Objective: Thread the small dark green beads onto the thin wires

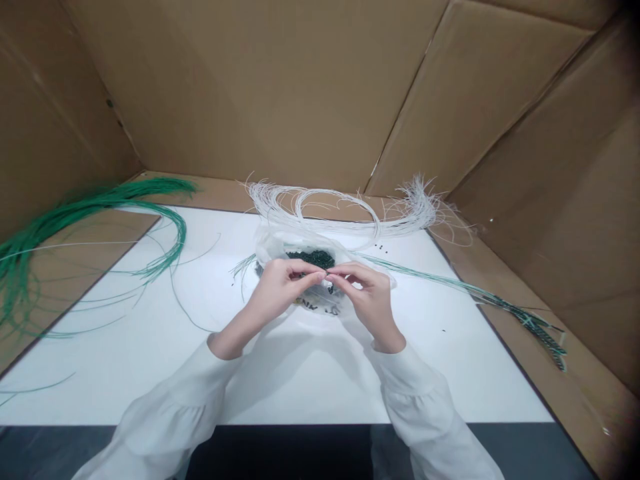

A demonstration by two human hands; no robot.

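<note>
My left hand [283,287] and my right hand [367,293] meet fingertip to fingertip in a pinch above a clear plastic bag [273,243]. Between the fingertips shows a tiny dark piece [327,272] that looks like a bead; any strand through it is too fine to make out. Small dark green beads [313,257] fill the bag's opening just behind my fingers. A few dark beads [330,289] show below the right thumb. Dark lettering marks the front of the bag, partly hidden by my hands. Thin green strands [400,267] run out to the right from behind the bag.
Green strands [170,213] lie in a large bundle at left, some trailing over the white board [165,373]. A coil of white strands [345,223] lies at the back. Beaded strand ends [543,333] rest at right. Cardboard walls [280,87] surround the board.
</note>
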